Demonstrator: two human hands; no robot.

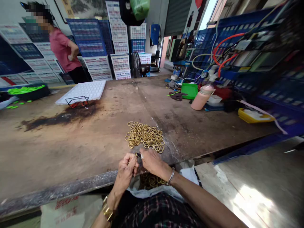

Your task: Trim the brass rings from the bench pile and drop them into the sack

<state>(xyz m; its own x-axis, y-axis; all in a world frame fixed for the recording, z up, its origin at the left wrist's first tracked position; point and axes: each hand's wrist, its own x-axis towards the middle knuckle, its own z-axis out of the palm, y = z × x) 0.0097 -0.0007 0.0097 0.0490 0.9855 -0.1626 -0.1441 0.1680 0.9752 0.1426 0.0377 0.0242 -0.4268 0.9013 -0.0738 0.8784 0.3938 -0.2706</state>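
My left hand (125, 172) and my right hand (152, 163) meet at the near edge of the worn table (71, 148), fingers pinched together on a small brass ring (138, 155) held between them. Just beyond lies a pile of several brass rings (145, 136) on the tabletop. Below my hands a plastic bag (154, 186) on my lap holds more rings.
A white tray (83, 91) with a small wire frame lies at the far left. A person in a pink shirt (63, 50) stands behind the table by stacked crates. A pink bottle (201, 96), a green box (189, 90) and a yellow tray (254, 115) sit at the right.
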